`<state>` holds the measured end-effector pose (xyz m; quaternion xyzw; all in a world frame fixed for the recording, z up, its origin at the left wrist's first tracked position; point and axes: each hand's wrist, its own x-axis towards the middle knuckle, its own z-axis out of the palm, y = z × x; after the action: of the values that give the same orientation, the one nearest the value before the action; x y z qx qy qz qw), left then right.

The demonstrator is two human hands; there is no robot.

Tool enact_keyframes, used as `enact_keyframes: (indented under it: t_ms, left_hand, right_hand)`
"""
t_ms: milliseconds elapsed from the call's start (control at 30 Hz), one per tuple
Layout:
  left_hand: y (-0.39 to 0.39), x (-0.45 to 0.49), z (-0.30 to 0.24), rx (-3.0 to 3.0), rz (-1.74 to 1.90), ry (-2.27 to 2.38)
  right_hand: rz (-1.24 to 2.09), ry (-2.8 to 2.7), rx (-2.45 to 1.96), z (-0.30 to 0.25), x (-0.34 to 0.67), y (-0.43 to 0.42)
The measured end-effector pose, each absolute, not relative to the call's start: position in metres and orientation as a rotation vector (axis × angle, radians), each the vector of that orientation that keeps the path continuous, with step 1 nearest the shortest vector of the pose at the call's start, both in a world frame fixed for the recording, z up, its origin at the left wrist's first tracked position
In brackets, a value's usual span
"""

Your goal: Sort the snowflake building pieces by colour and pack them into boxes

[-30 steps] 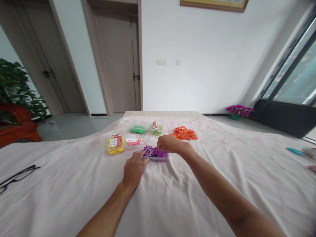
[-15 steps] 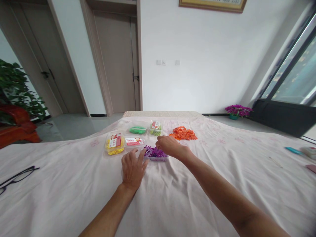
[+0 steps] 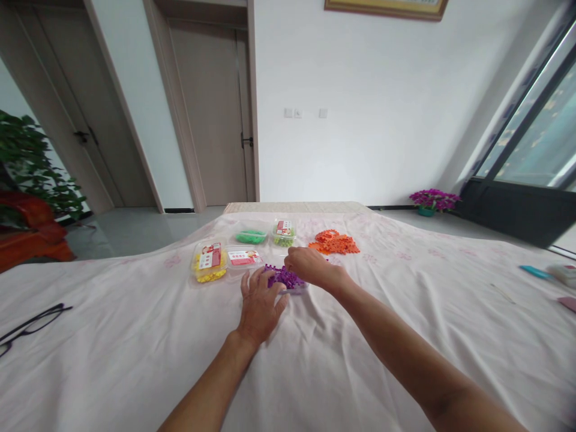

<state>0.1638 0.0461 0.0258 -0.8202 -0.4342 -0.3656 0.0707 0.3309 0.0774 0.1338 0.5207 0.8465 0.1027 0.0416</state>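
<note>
A clear tray of purple plastic pieces [image 3: 284, 278] lies on the pink sheet [image 3: 135, 336] in front of me. My left hand [image 3: 260, 306] rests on the sheet at the tray's near left corner, fingers spread and touching its edge. My right hand [image 3: 308, 266] hovers over the tray's right side with fingers curled down onto the purple pieces; what it pinches is hidden.
Behind the tray sit a box of yellow pieces [image 3: 209, 262], a red-labelled box [image 3: 244, 258], a green pile [image 3: 251, 237], a box of green pieces [image 3: 284, 233] and loose orange pieces [image 3: 335, 242]. Glasses [image 3: 31, 323] lie at the left, small items [image 3: 535, 272] at the right.
My left hand has slid right along the sheet to the tray's near corner and now covers part of it. My right hand has stayed over the purple pieces.
</note>
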Motion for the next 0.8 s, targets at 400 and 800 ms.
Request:
enact_keyframes:
  t_ms: [400,800]
  left_hand:
    - [0.052,0.17,0.02,-2.405,-1.07,-1.377]
    - [0.065,0.159,0.009,-2.396,-1.254,-1.392]
  right_hand:
    - [0.181,2.552,1.705,0.148,0.337,0.064]
    - [-0.134,2.694,1.714,0.108,0.321,0.08]
